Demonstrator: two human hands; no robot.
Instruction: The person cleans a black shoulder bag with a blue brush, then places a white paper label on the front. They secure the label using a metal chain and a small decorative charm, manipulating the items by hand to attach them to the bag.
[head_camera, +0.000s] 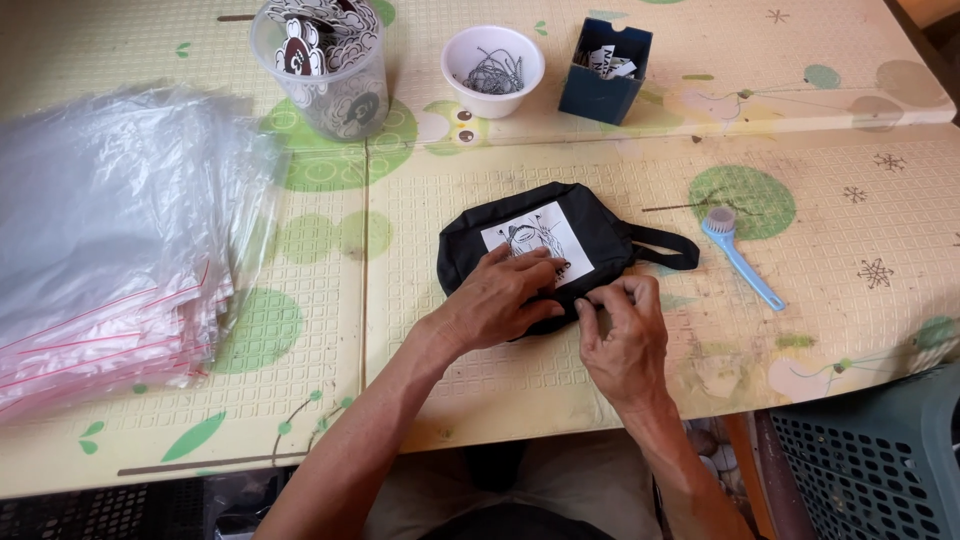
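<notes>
Item one: black fabric pouch (545, 250), lying flat near the middle of the worktop (620, 400), its loop strap pointing to my right, a white printed patch (535, 240) on its upper face. My left hand (500, 300) rests on the pouch, palm down, fingers spread across the lower edge of the patch; that grip is a flat press, closed on nothing. My right hand (625, 335) sits at the pouch's near edge, thumb and fingertips pinched together on something small there, most likely a zipper pull or the seam, though the piece itself is hidden under my fingers, so I cannot tell for certain. Handling note, as a judgement: the press should stay firm enough that the cloth does not creep, while the pinch works along the edge in a straight line, close to the fabric, not lifting it. Item two: blue brush (740, 258), well apart to the right of the strap. Item three: white bowl (493, 68) of thin dark wire pieces at the far edge. Item four: dark blue box (603, 72) with paper tags, just beside the bowl. Item five: clear plastic cup (322, 70) of printed stickers, far left of the bowl. Item six: stack of clear zip bags (110, 240) at my left. Item seven: grey-blue crate (870, 460) below the worktop, at my right.
</notes>
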